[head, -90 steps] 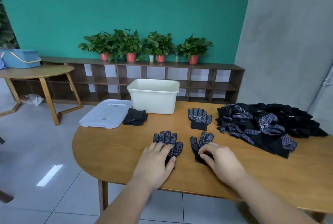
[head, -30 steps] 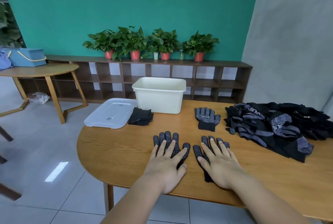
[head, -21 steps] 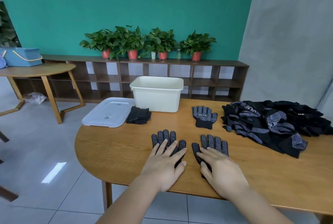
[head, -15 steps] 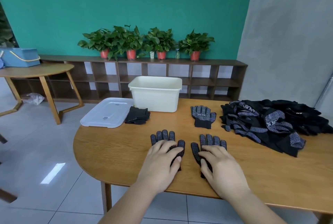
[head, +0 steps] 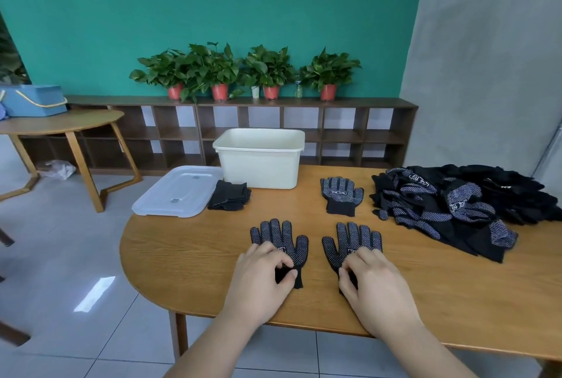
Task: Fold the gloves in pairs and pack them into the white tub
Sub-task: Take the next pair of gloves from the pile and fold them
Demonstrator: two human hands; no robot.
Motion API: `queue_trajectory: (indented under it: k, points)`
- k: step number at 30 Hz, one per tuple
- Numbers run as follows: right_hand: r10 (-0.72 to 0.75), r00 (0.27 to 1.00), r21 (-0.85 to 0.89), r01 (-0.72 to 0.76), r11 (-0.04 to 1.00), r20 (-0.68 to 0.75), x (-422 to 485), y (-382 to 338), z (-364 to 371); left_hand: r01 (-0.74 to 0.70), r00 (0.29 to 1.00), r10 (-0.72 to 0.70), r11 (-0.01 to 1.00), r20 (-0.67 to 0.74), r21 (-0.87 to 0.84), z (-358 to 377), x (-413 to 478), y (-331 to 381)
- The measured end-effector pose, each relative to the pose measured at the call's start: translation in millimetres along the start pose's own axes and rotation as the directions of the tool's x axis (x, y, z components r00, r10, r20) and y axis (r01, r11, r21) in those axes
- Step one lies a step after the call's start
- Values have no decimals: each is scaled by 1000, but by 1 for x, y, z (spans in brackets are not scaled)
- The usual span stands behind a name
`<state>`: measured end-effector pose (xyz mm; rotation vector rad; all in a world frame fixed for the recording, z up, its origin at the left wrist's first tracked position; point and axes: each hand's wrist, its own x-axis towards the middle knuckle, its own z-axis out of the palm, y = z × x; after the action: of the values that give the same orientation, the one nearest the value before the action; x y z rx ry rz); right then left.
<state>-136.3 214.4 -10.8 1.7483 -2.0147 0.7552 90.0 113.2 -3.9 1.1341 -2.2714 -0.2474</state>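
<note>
Two black dotted gloves lie flat, palm up, side by side near the table's front edge. My left hand [head: 263, 277] pinches the cuff of the left glove [head: 279, 237]. The cuff of the right glove [head: 352, 242] is pinched by my right hand [head: 372, 282]. Both gloves' fingers point away from me. The white tub [head: 258, 161] stands open at the table's far edge. A third single glove [head: 340, 195] lies behind the pair, and a folded pair [head: 229, 199] rests left of the tub.
A heap of black dotted gloves [head: 456, 207] covers the table's right side. The tub's clear lid [head: 176, 192] lies at the far left, overhanging the rounded table edge. Behind are a low shelf with potted plants [head: 243, 73] and a side table [head: 60, 125].
My hands lay flat over both gloves, smoothing them. They have slid back toward me to the cuffs, and the fingers have curled into a pinch.
</note>
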Motion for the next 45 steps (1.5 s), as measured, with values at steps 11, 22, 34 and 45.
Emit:
queue_trajectory:
  k: [11, 22, 34, 45]
  points:
    - [79, 996, 42, -80, 996, 26, 3, 3, 0, 115, 993, -113, 973, 21, -200, -3, 19, 22]
    - [-21, 986, 394, -47, 918, 167, 7, 20, -2, 68, 989, -111, 925, -95, -374, 34, 18, 49]
    - [142, 981, 520, -189, 833, 129, 5, 7, -32, 66, 997, -74, 975, -30, -212, 34, 17, 48]
    - [19, 997, 634, -61, 771, 72, 70, 4, -138, 65, 996, -55, 987, 72, -145, 28, 17, 51]
